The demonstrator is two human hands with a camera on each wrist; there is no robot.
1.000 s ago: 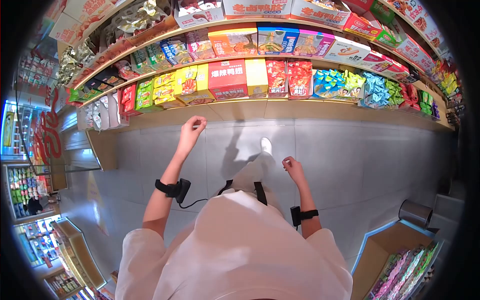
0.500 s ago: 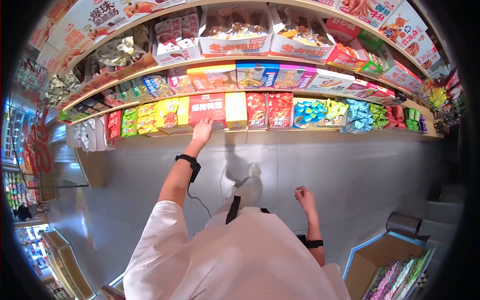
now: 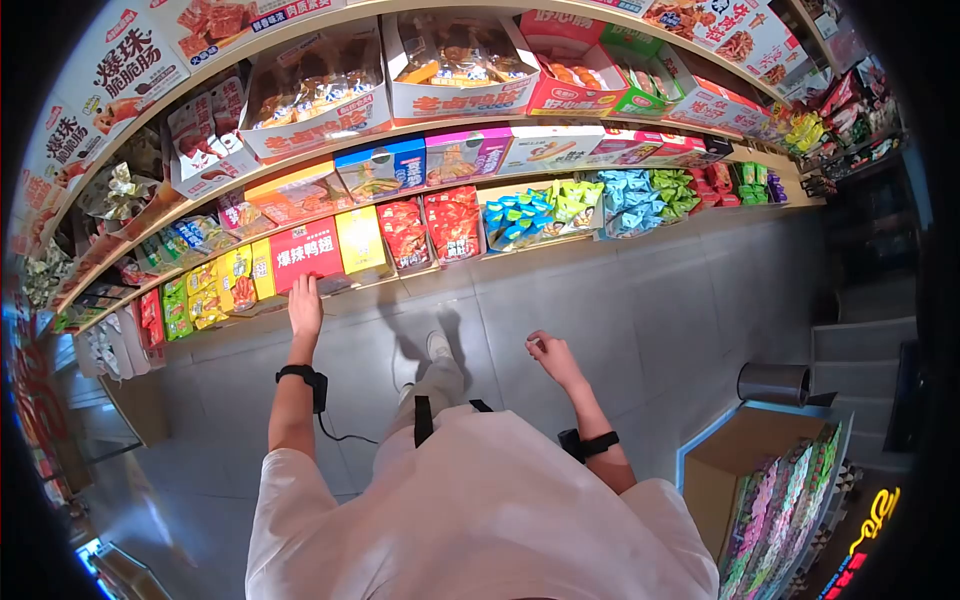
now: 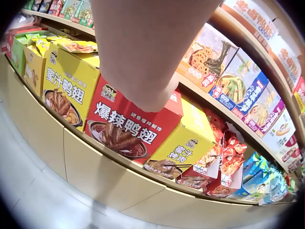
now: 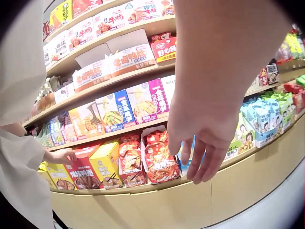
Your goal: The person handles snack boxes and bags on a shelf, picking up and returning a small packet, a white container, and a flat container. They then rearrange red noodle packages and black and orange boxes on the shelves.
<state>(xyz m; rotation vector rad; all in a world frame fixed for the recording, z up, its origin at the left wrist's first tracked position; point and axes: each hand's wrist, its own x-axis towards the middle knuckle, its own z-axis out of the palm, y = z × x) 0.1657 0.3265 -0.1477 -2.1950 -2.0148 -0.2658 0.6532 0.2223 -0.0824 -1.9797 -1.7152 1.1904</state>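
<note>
My left hand (image 3: 306,308) touches the lower front part of a red box (image 3: 305,254) on the bottom shelf, its fingers pointing up the box. From the left wrist, the forearm hides the fingers above the red box (image 4: 125,125). The right wrist view shows the left hand (image 5: 64,155) at that box's top edge. Yellow boxes (image 3: 364,241) (image 4: 180,148) stand on either side of it. My right hand (image 3: 556,358) hangs away from the shelf, holding nothing; its fingers (image 5: 205,160) dangle loosely in the right wrist view.
Red packets (image 3: 452,222), blue packets (image 3: 518,215) and green packets (image 3: 577,203) continue along the bottom shelf. Upper shelves carry more boxed snacks (image 3: 380,168). A dark bin (image 3: 773,383) and a carton display (image 3: 725,440) stand at the right. Grey floor (image 3: 600,300) lies below.
My left hand has gone from above the floor to the red box and stays on it. The head view has turned, so the shelves now slant. My right hand still hangs free.
</note>
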